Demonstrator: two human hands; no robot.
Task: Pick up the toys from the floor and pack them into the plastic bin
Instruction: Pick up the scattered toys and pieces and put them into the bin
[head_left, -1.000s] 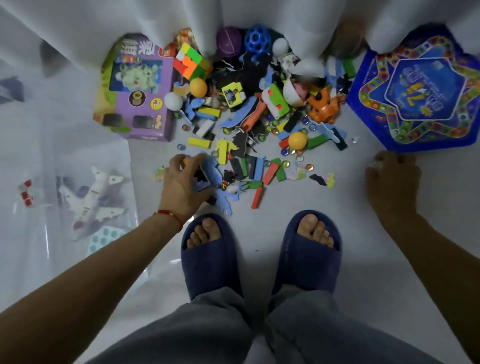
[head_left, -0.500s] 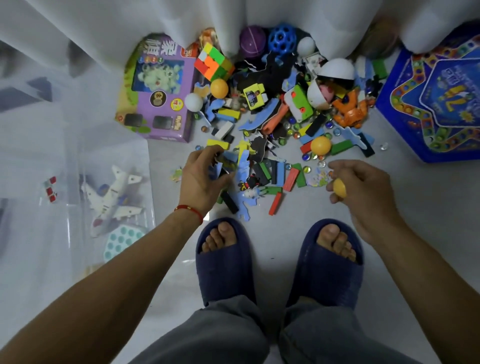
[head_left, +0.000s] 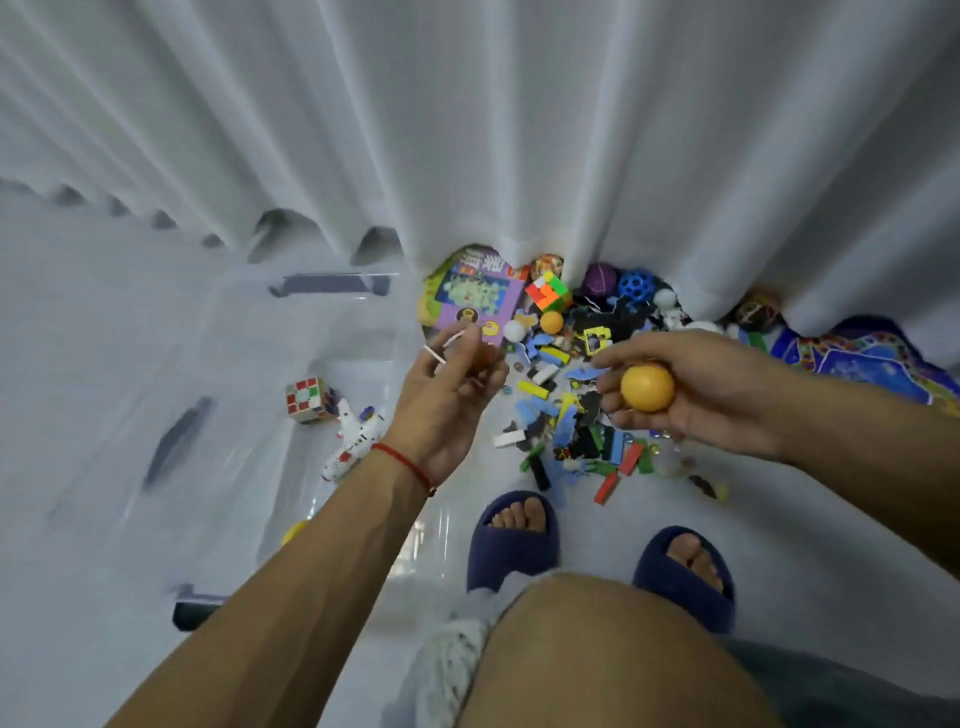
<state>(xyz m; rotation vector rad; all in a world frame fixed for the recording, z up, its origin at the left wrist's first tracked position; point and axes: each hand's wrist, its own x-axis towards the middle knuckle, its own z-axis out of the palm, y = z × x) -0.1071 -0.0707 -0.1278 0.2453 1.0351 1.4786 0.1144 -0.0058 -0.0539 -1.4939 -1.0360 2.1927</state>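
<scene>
White curtain (head_left: 467, 130) hangs behind everything. Clear plastic bin (head_left: 332, 322) at my left; toy plane (head_left: 353, 441) and cube (head_left: 306, 399) inside. Toy pile (head_left: 566, 415) on floor ahead of my slippers (head_left: 514, 540). My right hand (head_left: 717, 395) grips orange ball (head_left: 648, 387), raised over pile. My left hand (head_left: 447, 400) pinches thin white stick (head_left: 441, 349), near bin edge. Hands apart.

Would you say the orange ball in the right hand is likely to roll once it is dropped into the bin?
Probably: the orange ball looks smooth and round, so it should roll or bounce. The plastic bin floor looks slick and mostly bare. The right hand cups it loosely, suggesting lightness.
</scene>
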